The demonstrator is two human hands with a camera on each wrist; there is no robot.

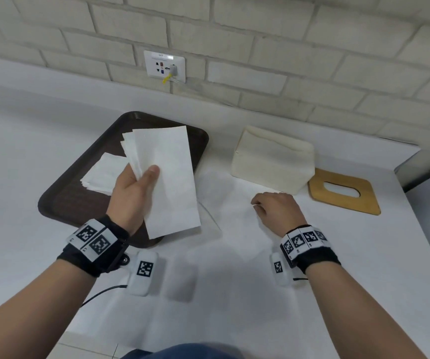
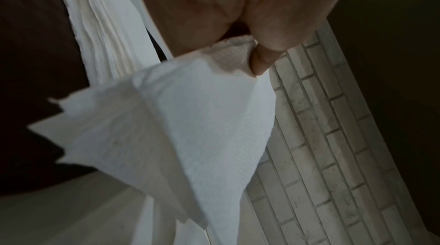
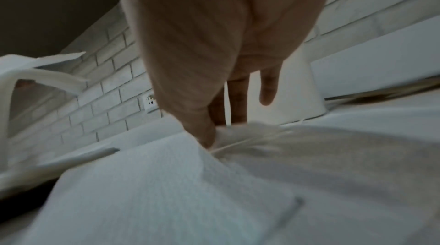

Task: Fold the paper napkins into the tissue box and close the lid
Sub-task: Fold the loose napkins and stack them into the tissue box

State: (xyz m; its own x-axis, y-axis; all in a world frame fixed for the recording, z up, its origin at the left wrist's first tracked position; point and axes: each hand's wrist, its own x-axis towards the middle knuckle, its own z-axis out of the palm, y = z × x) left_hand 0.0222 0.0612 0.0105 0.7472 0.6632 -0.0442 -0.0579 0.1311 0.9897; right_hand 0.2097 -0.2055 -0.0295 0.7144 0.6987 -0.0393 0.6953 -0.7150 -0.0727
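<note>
Left grip holds the folded bundle; right grip is on a sheet spread on the bench.

My left hand (image 1: 133, 193) pinches a bundle of folded napkins (image 1: 167, 177) above the brown tray (image 1: 61, 200). My right hand (image 1: 276, 208) nips an unfolded napkin (image 1: 234, 224) on the bench (image 1: 364, 255). The tissue box (image 1: 273, 161) stands open, its wooden lid (image 1: 343, 190) just beside it. I'd say fold edge to edge, crease flat, then stack.

The left hand (image 1: 133, 193) is raised above the desk's left half, palm turned inward, thumb pressed flat and fingers curled behind, pinching a sheaf it holds upright. The right hand (image 1: 276, 208) is lowered to the desk near its right middle, knuckles up, thumb and forefinger pinched together on a sheet lying there. Both bare forearms reach forward, each wrist strapped in a black band.
</note>
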